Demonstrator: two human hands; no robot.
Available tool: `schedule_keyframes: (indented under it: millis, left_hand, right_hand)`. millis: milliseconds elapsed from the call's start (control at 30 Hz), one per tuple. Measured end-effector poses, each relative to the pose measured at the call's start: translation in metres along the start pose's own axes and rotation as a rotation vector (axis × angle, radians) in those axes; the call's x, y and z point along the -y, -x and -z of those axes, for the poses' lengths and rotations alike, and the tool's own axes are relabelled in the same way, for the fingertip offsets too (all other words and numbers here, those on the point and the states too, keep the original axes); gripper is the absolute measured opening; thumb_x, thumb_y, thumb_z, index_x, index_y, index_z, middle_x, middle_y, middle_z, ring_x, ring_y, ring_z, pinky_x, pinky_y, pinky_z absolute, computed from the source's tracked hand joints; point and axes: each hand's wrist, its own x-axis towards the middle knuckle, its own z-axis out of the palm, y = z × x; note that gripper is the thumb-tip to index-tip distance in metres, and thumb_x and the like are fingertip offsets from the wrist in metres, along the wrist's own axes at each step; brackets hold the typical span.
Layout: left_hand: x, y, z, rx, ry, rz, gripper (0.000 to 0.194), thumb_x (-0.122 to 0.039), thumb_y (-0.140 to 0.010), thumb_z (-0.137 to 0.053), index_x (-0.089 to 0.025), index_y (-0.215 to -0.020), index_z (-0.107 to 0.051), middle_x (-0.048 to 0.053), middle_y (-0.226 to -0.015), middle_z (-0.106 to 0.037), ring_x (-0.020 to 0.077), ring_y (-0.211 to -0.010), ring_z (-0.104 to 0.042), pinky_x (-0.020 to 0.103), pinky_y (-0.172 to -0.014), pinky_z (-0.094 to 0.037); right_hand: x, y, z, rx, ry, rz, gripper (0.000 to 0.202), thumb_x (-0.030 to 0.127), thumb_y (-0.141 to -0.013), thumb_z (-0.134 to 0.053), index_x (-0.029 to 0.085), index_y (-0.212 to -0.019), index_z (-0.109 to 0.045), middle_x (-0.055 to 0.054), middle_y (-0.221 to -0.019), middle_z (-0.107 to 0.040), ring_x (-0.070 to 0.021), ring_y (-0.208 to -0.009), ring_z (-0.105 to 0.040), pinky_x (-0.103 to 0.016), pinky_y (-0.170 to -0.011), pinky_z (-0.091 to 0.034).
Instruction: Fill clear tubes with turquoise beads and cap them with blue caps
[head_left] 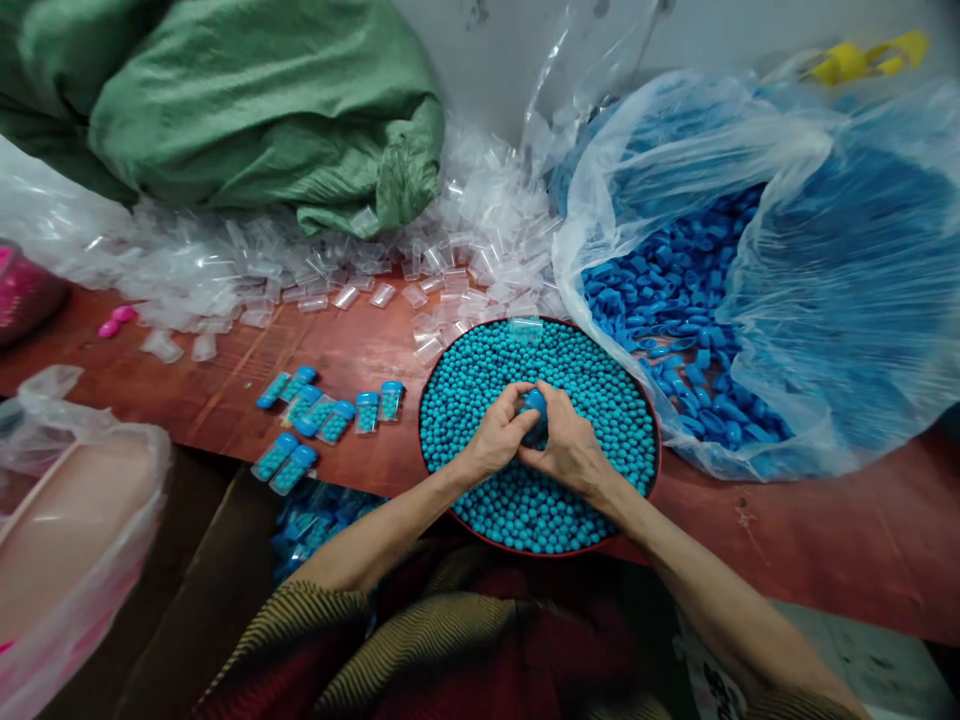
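Over a round red-rimmed tray (658, 462) full of small blue-green balls (495, 370), both hands meet around one small clear container with a blue cap (535, 402). My left hand (493, 432) pinches it from the left with thumb and fingers. On the other side, my right hand (564, 440) is closed around it, fingers at the cap. Much of the container is hidden by the fingers. One clear empty container (526, 330) lies on the balls at the tray's far edge. To the left, several filled, blue-capped containers (304, 410) lie on the table.
Clear empty containers (480, 250) are heaped along the wall beneath a green sack (262, 110). At right, a translucent plastic bag (847, 270) spills blue caps (675, 270) onto the red-brown table (840, 540). More filled containers (322, 515) sit below the table's front edge.
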Motion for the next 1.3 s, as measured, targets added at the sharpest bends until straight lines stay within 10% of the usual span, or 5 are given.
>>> schedule_keyframes:
  millis: [267,533,1000,1133,1300]
  left_hand:
    - [-0.001,-0.002,-0.012,-0.177,-0.044,0.041,0.018,-0.015,-0.079,-0.053,-0.018,-0.097,-0.055,-0.003,-0.079,-0.054,0.0088,-0.072,-0.049,0.019,-0.069,-0.041]
    - [0.002,-0.003,0.005,-0.055,0.023,0.086,0.037,-0.029,-0.082,-0.058,-0.017,-0.116,-0.053,-0.002,-0.078,-0.054,0.0096,-0.071,-0.049,0.021,-0.069,-0.042]
    - [0.013,0.003,0.004,-0.113,-0.223,-0.056,0.013,-0.028,-0.084,-0.049,-0.018,-0.091,-0.051,-0.003,-0.075,-0.049,0.0102,-0.067,-0.046,0.022,-0.064,-0.04]
    - [-0.006,0.022,0.042,-0.214,-0.384,-0.097,0.022,-0.033,-0.087,-0.048,-0.019,-0.104,-0.052,-0.002,-0.08,-0.054,0.0109,-0.069,-0.049,0.022,-0.066,-0.042]
    - [-0.019,0.056,0.123,-0.616,-0.849,-0.071,0.034,-0.036,-0.086,-0.046,-0.017,-0.113,-0.054,0.003,-0.086,-0.062,0.0166,-0.074,-0.056,0.03,-0.072,-0.046]
  right_hand:
    - [0.004,0.001,-0.01,-0.045,0.032,-0.053,0.071,0.045,-0.078,-0.057,0.007,-0.133,-0.035,-0.02,-0.104,-0.057,-0.0335,-0.091,-0.061,-0.046,-0.068,-0.055]
    - [0.012,0.001,0.004,0.121,0.007,-0.025,0.081,0.039,-0.082,-0.057,0.017,-0.146,-0.011,-0.022,-0.132,-0.044,-0.0323,-0.105,-0.06,-0.043,-0.07,-0.057]
    - [0.026,0.006,-0.006,0.135,0.125,0.012,0.074,0.044,-0.084,-0.052,0.013,-0.144,-0.02,-0.019,-0.11,-0.056,-0.0271,-0.075,-0.065,-0.037,-0.051,-0.054]
    - [0.016,0.006,0.014,0.172,0.109,0.067,0.073,0.046,-0.085,-0.055,0.021,-0.145,-0.023,-0.02,-0.134,-0.045,-0.0329,-0.11,-0.058,-0.043,-0.075,-0.056]
    - [-0.012,0.018,0.031,0.012,0.199,-0.047,0.048,0.038,-0.092,-0.044,0.013,-0.132,-0.045,-0.022,-0.12,-0.056,-0.0313,-0.1,-0.062,-0.046,-0.077,-0.054]
